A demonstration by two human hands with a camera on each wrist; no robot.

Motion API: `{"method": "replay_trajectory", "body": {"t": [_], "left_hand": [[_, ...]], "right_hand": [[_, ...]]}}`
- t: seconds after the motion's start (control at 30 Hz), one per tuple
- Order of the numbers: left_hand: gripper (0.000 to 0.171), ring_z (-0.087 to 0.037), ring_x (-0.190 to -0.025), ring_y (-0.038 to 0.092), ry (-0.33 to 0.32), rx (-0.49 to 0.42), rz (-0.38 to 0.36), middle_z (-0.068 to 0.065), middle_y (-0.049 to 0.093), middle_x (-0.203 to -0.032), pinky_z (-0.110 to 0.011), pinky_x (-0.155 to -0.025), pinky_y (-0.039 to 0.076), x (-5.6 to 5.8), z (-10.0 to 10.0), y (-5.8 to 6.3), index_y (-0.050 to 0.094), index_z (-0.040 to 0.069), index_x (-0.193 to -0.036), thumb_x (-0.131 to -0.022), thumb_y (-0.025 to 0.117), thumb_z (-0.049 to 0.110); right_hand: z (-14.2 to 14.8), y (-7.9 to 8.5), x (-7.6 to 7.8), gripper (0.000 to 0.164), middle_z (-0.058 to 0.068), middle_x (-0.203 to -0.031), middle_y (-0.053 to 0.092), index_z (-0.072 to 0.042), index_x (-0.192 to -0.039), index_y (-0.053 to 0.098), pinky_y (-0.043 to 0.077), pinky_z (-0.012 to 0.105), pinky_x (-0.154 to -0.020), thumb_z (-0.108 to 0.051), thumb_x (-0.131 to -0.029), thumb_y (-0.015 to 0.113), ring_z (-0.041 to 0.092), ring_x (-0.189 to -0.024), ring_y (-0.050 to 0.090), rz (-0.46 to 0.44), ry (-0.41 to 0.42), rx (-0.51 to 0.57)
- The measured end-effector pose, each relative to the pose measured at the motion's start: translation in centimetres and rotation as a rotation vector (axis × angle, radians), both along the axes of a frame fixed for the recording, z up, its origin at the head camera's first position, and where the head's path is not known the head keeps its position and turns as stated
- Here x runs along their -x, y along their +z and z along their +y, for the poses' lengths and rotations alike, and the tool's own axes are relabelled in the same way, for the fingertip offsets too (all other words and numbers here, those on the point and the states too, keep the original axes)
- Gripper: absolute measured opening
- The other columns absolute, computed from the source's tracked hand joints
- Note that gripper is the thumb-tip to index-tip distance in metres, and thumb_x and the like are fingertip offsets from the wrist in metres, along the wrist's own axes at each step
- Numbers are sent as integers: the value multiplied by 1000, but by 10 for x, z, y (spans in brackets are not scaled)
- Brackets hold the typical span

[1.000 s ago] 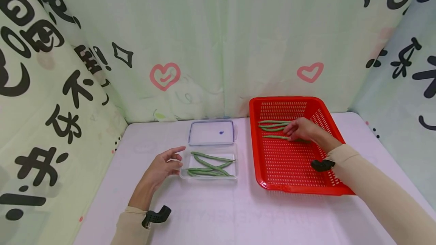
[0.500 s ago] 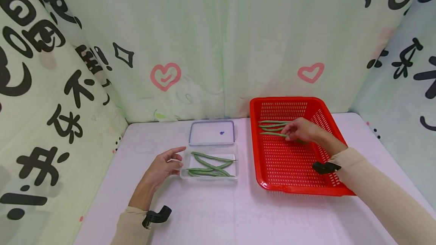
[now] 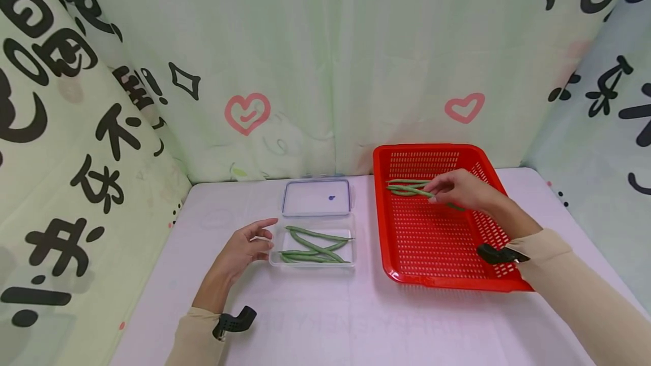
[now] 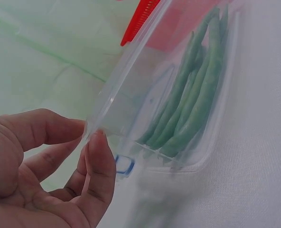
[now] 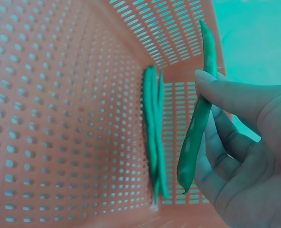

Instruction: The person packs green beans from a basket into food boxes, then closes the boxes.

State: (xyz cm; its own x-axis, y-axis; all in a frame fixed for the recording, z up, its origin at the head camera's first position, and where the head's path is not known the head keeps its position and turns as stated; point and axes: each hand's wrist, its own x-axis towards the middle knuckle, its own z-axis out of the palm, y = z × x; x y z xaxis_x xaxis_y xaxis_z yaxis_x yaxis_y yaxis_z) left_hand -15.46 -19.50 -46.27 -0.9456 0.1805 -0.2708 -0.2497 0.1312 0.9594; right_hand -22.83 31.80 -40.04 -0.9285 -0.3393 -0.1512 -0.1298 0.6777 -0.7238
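My right hand (image 3: 461, 190) pinches one green bean (image 5: 196, 133) between thumb and fingers, above the red basket (image 3: 387, 242). In the right wrist view the bean stands slanted, thick end down. Several more green beans (image 5: 153, 128) lie together along the basket's far side, partly behind the right hand in the head view. On the left, my left hand (image 3: 241, 250) is at the left end of a clear plastic box (image 3: 311, 265), fingertips touching its rim. Inside the box lie several green beans (image 4: 192, 97), some crossing each other.
Behind the box, its clear lid (image 3: 310, 199) with a blue edge lies flat on the pale table (image 3: 305, 321). The basket stands to the right of the box, with table between them. Printed curtains (image 3: 335, 72) enclose the back and sides.
The right hand has lifted the green bean off the basket floor and tilted it, its left end now overlapping the other beans. The left hand stays at the box.
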Motion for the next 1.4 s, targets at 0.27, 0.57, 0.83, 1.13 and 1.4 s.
{"method": "replay_trajectory", "body": {"t": [0.27, 0.57, 0.83, 1.13, 1.4], "left_hand": [[59, -18, -85, 58, 3, 3, -2, -8, 52, -108, -30, -72, 57, 1, 1, -1, 55, 9, -146, -89, 63, -7], [59, -19, -87, 58, 4, 5, 0, -8, 53, -107, -30, -72, 57, 1, 0, 0, 55, 9, -146, -90, 64, -7], [59, -19, -86, 58, 5, 7, -3, -8, 52, -108, -30, -72, 57, 1, 0, 0, 55, 10, -146, -90, 64, -7], [58, -19, -87, 58, 2, 8, -6, -8, 52, -108, -30, -73, 57, 1, -1, 0, 55, 9, -146, -91, 64, -8], [59, -20, -88, 57, -3, 9, -2, -9, 52, -108, -30, -73, 57, 1, -1, 0, 53, 8, -147, -91, 64, -7]], "right_hand": [[1, 12, -11, 30, 13, -112, 71, -6, -120, 72, 58, 29, -76, -16, -92, 74, 28, -99, 60, -12, 17, 57], [-4, 23, -18, 30, 11, -109, 73, -7, -121, 73, 60, 34, -79, -16, -93, 74, 26, -97, 64, -48, 33, 111], [-6, 30, -22, 33, 11, -110, 73, -5, -124, 71, 59, 30, -78, -18, -93, 74, 25, -98, 65, -117, 36, 136], [-11, 34, -24, 35, 11, -111, 73, -6, -123, 72, 58, 31, -81, -21, -92, 76, 26, -100, 65, -117, 28, 170], [-21, 36, -24, 28, 14, -110, 72, -6, -119, 73, 58, 30, -80, -17, -93, 74, 27, -98, 65, -65, 51, 207]]}}
